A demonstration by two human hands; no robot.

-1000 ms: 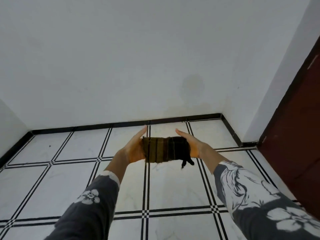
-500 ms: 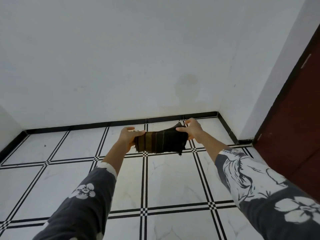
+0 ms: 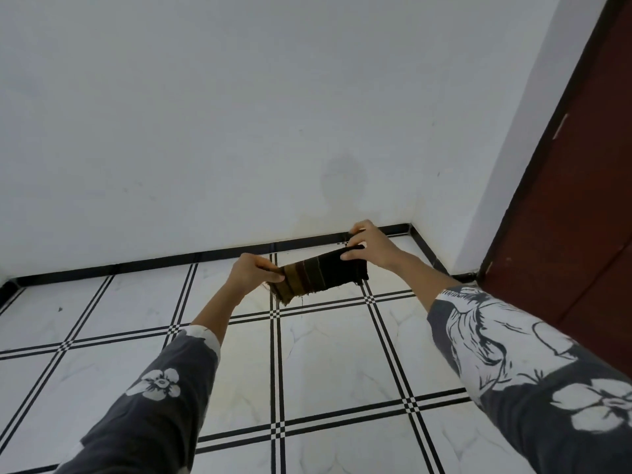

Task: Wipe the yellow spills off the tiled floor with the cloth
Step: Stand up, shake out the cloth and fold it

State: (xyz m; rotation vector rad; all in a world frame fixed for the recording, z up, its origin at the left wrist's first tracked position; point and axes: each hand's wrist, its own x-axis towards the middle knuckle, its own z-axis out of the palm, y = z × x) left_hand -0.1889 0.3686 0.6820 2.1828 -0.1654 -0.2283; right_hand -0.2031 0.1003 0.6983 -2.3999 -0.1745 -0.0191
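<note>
Both arms reach forward over the tiled floor [image 3: 328, 354], a white wall [image 3: 239, 131] ahead and a dark red door [image 3: 581, 217] to the right. The left hand [image 3: 254, 273] and right hand [image 3: 371, 246] each pinch one end of the cloth [image 3: 321, 275], their grip clamped on it, holding it stretched in the air, the right end higher.

A plain white wall [image 3: 239, 114] meets a floor [image 3: 325, 354] of white marbled tiles edged with black stripes. A black skirting strip [image 3: 136, 266] runs along the wall's base. A dark red door [image 3: 581, 200] stands at right.
</note>
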